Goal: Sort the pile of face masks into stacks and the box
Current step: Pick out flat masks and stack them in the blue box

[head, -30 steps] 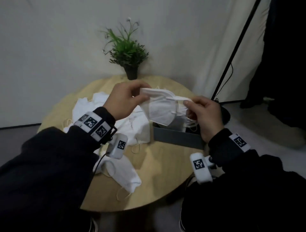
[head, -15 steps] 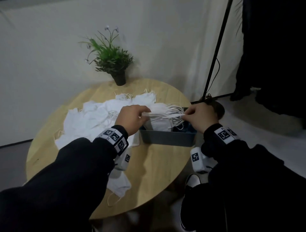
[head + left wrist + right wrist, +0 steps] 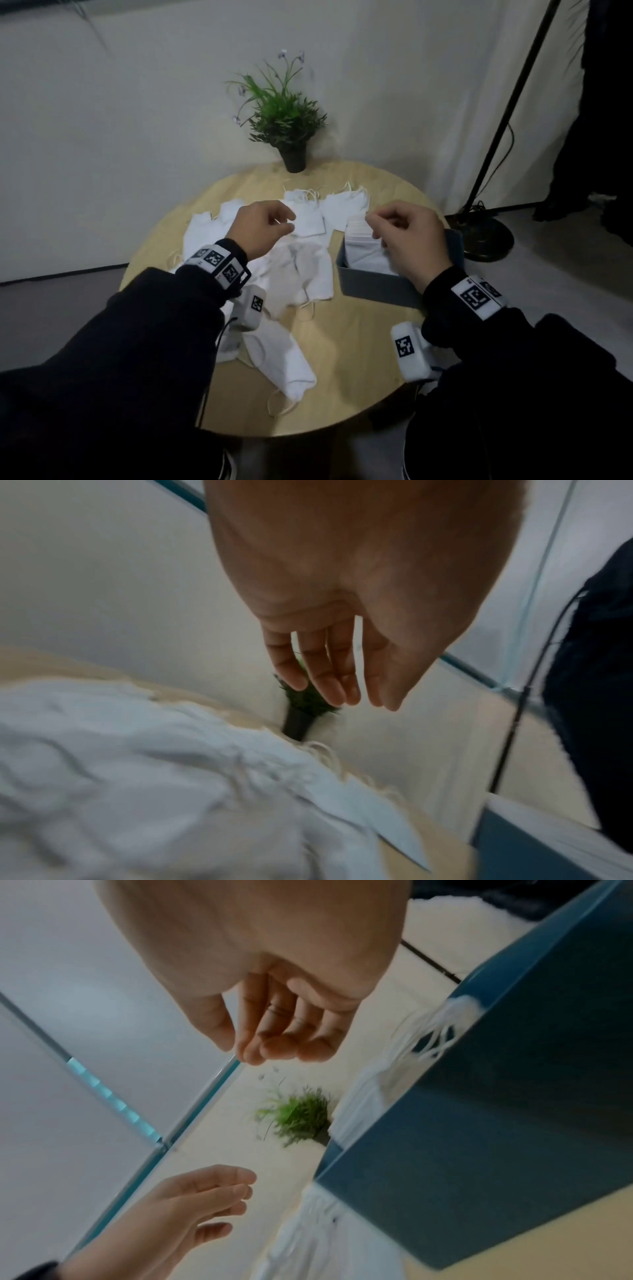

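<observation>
The folded mask that was carried between both hands a second ago and lowered into the box half a second ago is no longer held: it is now seen among the masks standing on edge in the grey box (image 3: 376,291), and both hands are empty. The left hand (image 3: 262,224) is raised over the loose pile of masks (image 3: 301,270), its fingers straight and slack in the left wrist view; the right hand (image 3: 406,236) is held above the box with fingers loosely curled round nothing. One mask is thus judged sorted, and the next pick is expected from the pile, which lies just left of the box on the round wooden table (image 3: 359,387). A separate mask (image 3: 281,363) lies near the front edge, and two small stacks (image 3: 322,212) lie behind the hands. A potted plant (image 3: 286,120) stands at the far edge, well apart. Tangled ear loops in the pile may hinder the lifting of a single mask.
</observation>
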`<state>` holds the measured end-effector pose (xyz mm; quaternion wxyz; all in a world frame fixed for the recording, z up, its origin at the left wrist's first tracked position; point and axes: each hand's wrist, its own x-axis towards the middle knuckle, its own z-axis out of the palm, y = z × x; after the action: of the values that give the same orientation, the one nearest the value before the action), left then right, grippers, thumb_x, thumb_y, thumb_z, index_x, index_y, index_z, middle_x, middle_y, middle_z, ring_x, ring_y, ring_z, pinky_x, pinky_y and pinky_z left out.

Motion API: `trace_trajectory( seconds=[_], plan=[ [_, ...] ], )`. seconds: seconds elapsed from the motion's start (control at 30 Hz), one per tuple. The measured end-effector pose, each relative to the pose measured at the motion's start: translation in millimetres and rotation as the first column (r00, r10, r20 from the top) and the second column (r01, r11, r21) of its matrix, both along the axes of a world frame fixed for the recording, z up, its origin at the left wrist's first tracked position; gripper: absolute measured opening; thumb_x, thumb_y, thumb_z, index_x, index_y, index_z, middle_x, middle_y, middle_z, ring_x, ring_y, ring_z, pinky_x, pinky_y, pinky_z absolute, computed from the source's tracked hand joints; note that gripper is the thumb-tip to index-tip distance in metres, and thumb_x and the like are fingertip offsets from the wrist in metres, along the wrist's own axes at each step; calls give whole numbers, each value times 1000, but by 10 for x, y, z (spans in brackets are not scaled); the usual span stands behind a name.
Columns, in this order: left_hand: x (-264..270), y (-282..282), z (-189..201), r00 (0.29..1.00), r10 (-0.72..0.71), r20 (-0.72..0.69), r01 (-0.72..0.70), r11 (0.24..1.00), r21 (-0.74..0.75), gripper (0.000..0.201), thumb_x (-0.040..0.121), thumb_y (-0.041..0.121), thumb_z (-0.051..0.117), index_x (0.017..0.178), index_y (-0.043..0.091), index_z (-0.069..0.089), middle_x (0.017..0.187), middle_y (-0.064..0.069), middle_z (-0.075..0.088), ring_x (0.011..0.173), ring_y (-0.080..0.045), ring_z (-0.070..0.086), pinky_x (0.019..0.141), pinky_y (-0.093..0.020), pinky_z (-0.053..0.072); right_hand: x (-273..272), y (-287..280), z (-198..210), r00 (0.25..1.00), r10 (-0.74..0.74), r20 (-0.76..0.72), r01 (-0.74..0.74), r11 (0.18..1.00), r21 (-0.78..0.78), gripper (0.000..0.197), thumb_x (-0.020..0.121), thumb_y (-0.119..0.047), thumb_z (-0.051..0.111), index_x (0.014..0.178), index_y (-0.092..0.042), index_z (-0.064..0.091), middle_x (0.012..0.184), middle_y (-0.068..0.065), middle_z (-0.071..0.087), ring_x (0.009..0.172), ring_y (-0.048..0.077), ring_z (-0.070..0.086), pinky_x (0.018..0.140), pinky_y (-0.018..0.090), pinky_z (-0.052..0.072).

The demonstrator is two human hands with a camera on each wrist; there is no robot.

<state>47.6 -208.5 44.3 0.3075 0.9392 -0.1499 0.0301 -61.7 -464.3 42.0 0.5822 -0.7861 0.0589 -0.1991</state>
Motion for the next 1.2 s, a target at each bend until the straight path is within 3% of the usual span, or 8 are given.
trace_trajectory(
  seconds=[0.17,0.47,0.67,0.77,0.83,0.93,1.03,1.2],
  plan=[
    [318,899,-148,956,262,-131,-235,952,196,18,92,28,74,109,22,73,105,2,70,101,-20,63,82,-27,42,163,745,-80,969,203,-144,-185,975,126,7,89,-16,73,83,-12,75,79,17,73,61,13,65,58,31,57],
    [534,1084,-696,899,324,-295,-244,929,277,101,77,64,80,157,24,34,150,-11,53,132,-31,55,103,-38,45,569,1354,-528,804,334,-492,-253,941,226,24,91,-26,74,110,-14,66,102,10,69,86,21,65,68,37,56],
    [467,992,-718,912,262,-315,-222,962,158,46,76,40,88,115,34,64,91,3,63,76,-11,59,60,-24,42,680,1493,-650,682,417,-601,-103,868,486,40,96,-21,72,122,7,61,106,18,61,89,31,73,85,47,64],
    [295,1035,-633,909,215,-358,-286,945,-157,31,76,27,90,102,26,74,73,6,55,66,-14,57,66,-26,47,667,1536,-654,721,386,-576,-46,856,515,48,95,-10,72,132,12,51,95,18,63,74,25,71,80,46,64],
    [74,1051,-507,877,118,-465,-310,879,-361,30,78,22,90,104,18,76,66,4,56,60,-12,60,66,-31,55,641,1541,-631,737,369,-566,-17,848,530,62,94,-6,73,146,-1,40,92,15,63,68,24,64,74,46,62],
    [-202,1043,-371,861,92,-500,-308,877,-370,33,77,37,91,98,14,78,78,-2,74,65,-17,70,68,-37,63,600,1500,-576,726,382,-572,-63,865,498,34,88,1,77,119,2,63,95,20,74,75,35,72,76,50,63],
    [-302,1145,-385,880,243,-408,-362,899,-246,22,81,19,87,88,9,69,74,-8,70,61,-25,74,63,-45,64,583,1408,-591,807,260,-530,-116,950,290,11,81,-2,83,88,-10,78,83,12,78,73,32,75,60,37,60],
    [-395,1392,-277,859,348,-376,-426,893,-146,51,88,5,75,128,24,50,100,-12,68,65,-26,76,59,-41,64,532,1207,-519,890,143,-434,-158,988,2,14,92,-22,72,80,-15,75,76,-1,73,76,23,71,71,35,59]
  ],
)
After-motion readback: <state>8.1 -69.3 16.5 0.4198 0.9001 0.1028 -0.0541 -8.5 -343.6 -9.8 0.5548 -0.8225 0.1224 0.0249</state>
